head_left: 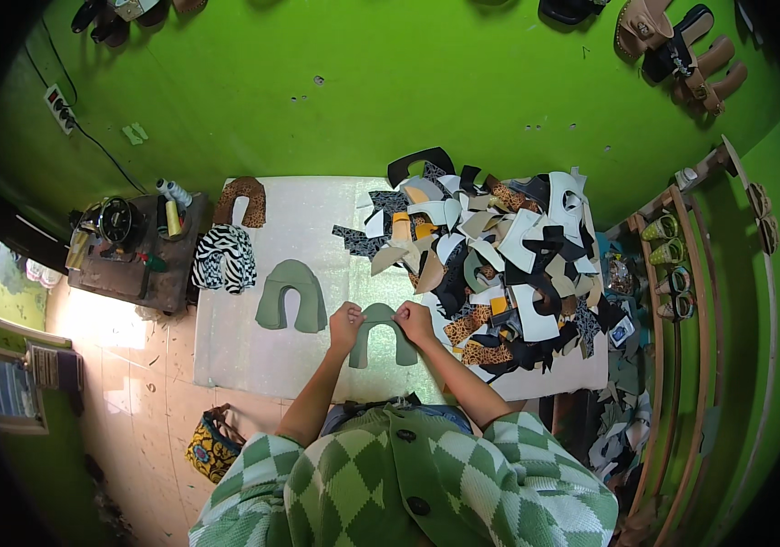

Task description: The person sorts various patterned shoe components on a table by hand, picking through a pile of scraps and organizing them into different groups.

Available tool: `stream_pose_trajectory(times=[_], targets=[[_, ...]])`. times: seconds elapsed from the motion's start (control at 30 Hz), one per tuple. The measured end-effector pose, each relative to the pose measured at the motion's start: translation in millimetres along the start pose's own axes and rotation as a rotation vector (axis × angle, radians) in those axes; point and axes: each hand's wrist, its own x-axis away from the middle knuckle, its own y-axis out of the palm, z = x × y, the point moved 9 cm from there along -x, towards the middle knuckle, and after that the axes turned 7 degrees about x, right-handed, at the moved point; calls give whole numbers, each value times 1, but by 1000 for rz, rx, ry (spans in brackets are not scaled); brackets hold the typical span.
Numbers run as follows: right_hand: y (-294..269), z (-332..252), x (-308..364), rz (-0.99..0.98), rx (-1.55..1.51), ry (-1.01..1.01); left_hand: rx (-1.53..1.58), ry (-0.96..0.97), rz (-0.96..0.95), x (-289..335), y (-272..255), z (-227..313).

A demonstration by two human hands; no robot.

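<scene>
Both my hands are at a green horseshoe-shaped shoe-upper piece (378, 314), flat on the white table (267, 365) near its front edge. With closed fingers, my left hand (345, 326) pinches the upper left of its curve. My right hand (415, 321) grips the upper right side in the same way. Two legs of the piece point toward me. Left of it lies a stack of green pieces (292, 275) of like shape. Beyond that are zebra-striped pieces (211, 246) and a leopard-print piece (254, 189), both at the table's left edge.
A large heap of mixed material scraps (490, 228) covers the table's right side, close to my right hand. A sewing machine (117, 219) with thread spools (172, 217) stands at left. At right is a wooden rack (695, 301) with sandals (666, 251). A patterned bag (212, 447) rests on the floor.
</scene>
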Motion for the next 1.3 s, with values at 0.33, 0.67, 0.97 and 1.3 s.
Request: stream_pose_trajectory(times=[0.33, 0.67, 0.97, 1.3], targets=[[3, 10, 2, -40, 24, 43, 82, 32, 33, 6, -3, 2], [-4, 2, 13, 116, 134, 84, -11, 87, 101, 13, -1, 20], [2, 29, -1, 42, 109, 135, 17, 59, 96, 10, -4, 21], [-4, 8, 4, 82, 259, 90, -120, 108, 111, 16, -1, 30]])
